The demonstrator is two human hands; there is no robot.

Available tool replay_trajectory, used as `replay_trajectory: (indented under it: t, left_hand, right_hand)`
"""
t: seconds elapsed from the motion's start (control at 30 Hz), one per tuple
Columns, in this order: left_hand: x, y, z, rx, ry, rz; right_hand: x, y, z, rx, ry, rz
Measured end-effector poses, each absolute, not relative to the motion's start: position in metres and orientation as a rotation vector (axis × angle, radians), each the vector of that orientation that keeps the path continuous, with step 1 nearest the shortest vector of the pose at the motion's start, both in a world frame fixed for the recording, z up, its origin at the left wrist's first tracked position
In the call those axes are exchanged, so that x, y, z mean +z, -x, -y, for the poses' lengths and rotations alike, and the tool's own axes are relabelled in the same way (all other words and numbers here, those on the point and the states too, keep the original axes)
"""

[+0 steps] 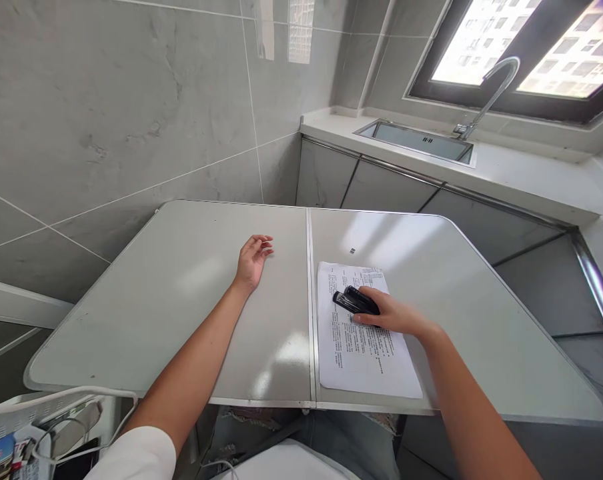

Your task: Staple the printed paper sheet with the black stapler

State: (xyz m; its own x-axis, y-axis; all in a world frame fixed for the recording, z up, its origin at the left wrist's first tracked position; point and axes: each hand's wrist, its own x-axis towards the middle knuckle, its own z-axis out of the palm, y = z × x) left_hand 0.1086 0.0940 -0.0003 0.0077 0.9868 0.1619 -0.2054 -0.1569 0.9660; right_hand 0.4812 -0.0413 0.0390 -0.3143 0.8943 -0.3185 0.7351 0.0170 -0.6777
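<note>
A black stapler [350, 301] lies over the printed sheets [366, 367], with my right hand [389, 312] closed around its rear part. Its front end points left and slightly up the page, over the lines of text. The underside of the stapler and the palm of that hand are hidden. On the left half of the table, my left hand [254, 260] rests with its fingers loosely bent and apart, holding nothing. It is well away from the paper.
The folding table [181, 267] has a metal seam down its middle. A small dark piece or mark [352, 251] is beyond the paper. A white basket [41, 403] with assorted items stands at the lower left. A counter with a sink [416, 140] and tap [496, 93] runs behind.
</note>
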Motion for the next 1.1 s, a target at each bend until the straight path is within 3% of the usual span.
replay_trajectory:
  t: [0.13,0.43,0.83,1.1]
  left_hand:
    - [-0.005,-0.099,-0.102,1.461,-1.056,-0.966]
    - [-0.015,-0.087,-0.109,1.678,-0.961,-0.979]
    - [-0.015,-0.087,-0.109,1.672,-1.000,-1.047]
    - [-0.005,-0.091,-0.106,1.733,-0.311,-0.594]
  right_hand:
    - [0.054,-0.500,0.026,1.400,1.586,1.880]
    - [-0.001,-0.529,-0.037,0.891,1.624,0.965]
    - [-0.015,-0.526,-0.029,0.630,1.735,1.373]
    - [-0.018,-0.528,-0.031,0.605,1.737,1.383]
